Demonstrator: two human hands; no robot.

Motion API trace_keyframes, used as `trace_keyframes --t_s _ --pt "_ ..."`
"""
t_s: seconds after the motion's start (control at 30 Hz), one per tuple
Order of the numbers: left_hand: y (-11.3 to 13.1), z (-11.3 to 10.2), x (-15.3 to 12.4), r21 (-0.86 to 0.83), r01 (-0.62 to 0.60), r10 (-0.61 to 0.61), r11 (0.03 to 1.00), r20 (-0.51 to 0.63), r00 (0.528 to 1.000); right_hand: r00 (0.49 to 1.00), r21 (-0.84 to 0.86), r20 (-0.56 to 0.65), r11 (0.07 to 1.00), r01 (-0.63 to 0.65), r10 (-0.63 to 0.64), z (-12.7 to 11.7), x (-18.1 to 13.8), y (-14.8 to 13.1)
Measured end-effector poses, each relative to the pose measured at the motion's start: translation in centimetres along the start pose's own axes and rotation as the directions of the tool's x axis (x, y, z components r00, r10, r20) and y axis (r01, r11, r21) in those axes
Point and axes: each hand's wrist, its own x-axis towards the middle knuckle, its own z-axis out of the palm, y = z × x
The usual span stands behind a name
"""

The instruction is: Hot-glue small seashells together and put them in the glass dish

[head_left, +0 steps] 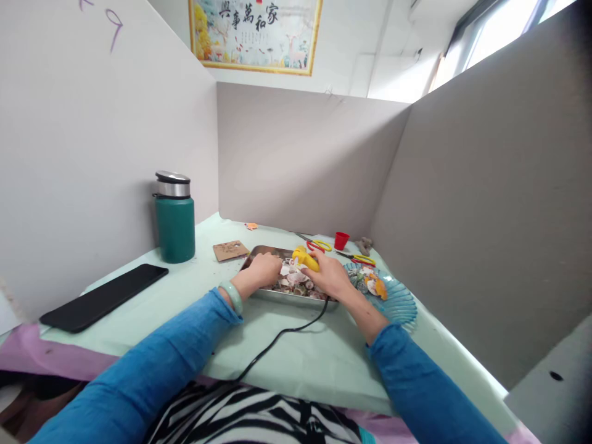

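At frame centre, the yellow tool (pixel 306 259) is gripped by the right hand (pixel 329 275), slanted toward upper left, near the left hand (pixel 265 269) (whose hold cannot be told).

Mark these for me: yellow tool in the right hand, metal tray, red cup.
Yellow tool (pixel 307 259), head view: on its body.
Metal tray (pixel 282 298), head view: on its near wall.
Red cup (pixel 341 242), head view: on its side.

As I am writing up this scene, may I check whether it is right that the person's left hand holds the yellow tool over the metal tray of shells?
Not quite: the head view shows that the right hand, not the left hand, holds the yellow tool over the metal tray of shells.
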Motion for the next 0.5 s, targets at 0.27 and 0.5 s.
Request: trace_keyframes --t_s 0.27,0.5 --pt "0.1 0.0 0.3 0.081 0.069 -0.068 0.994 -0.009 0.998 0.998 0.268 -0.043 0.963 -0.034 0.047 0.6 0.3 0.1" --pt "0.8 -1.2 -0.1 0.011 -0.035 0.035 0.999 -0.098 0.995 0.988 0.49 -0.084 0.869 -0.076 0.133 1.0 0.6 0.1"
